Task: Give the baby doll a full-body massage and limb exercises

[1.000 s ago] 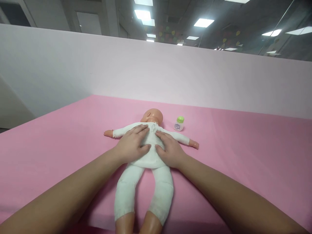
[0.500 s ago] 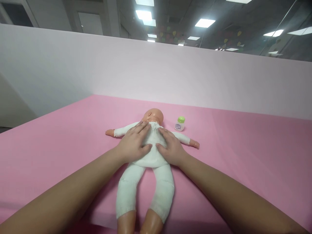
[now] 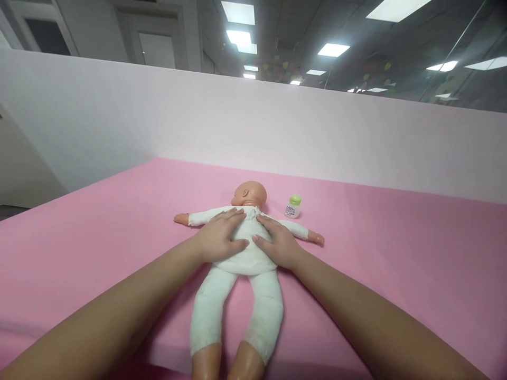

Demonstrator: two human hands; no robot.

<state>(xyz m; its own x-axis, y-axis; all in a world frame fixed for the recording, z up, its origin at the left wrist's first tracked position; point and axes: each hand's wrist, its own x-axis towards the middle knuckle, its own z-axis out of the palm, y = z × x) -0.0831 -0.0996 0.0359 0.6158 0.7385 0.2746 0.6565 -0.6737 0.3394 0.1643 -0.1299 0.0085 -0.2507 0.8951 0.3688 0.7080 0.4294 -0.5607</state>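
Observation:
A baby doll (image 3: 250, 258) with a white cloth body lies face down, its bald head turned to the left and its arms spread out. Flat on the left side of the doll's back rests my left hand (image 3: 222, 236), fingers stretched toward the shoulder and thumb out toward the middle. My right hand (image 3: 279, 241) lies the same way on the right side of the back, fingers extended. Both hands are open and touch the cloth without gripping it. Just beyond the doll's right-hand arm stands a small clear bottle (image 3: 293, 207) with a green cap and a printed label.
Pink cloth (image 3: 376, 264) covers the surface under the doll. A white wall panel (image 3: 297, 132) rises along the back and continues on the left. Past it are doors, a glass pane and ceiling lights.
The whole scene sits slightly lower in the picture, as the head camera has tilted up a little. Both hands stay on the doll's back, with hardly any shift against it.

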